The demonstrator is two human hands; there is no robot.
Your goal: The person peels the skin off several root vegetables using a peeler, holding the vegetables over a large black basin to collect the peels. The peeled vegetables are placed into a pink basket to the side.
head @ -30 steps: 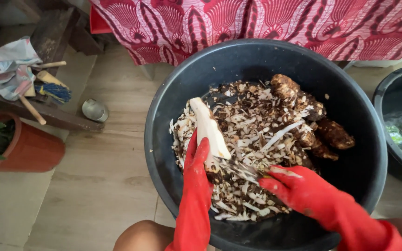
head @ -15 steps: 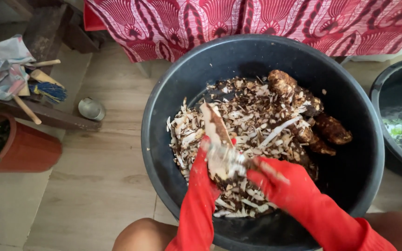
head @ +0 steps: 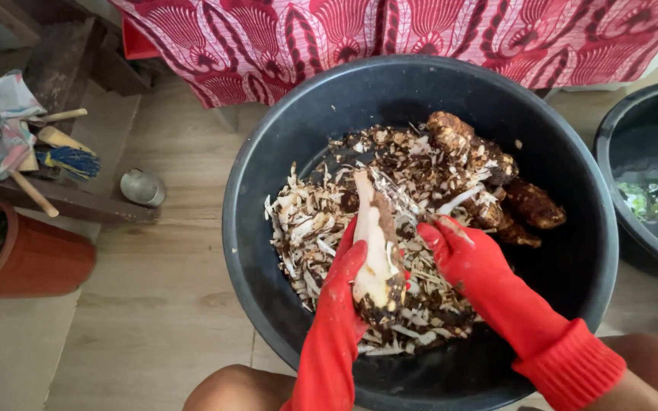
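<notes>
Left hand [head: 342, 285], in a red rubber glove, grips a half-peeled pale cassava root [head: 375, 243] over the large black plastic basin [head: 268, 152]. Right gloved hand [head: 462, 255] is closed on a knife [head: 399, 194] whose blade lies against the root's far end, above peelings [head: 306, 228].

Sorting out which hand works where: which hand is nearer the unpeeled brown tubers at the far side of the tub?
The right hand. It sits just below the brown tubers, holding a knife. The left hand is farther off to the left, gripping the half-peeled root.
</notes>
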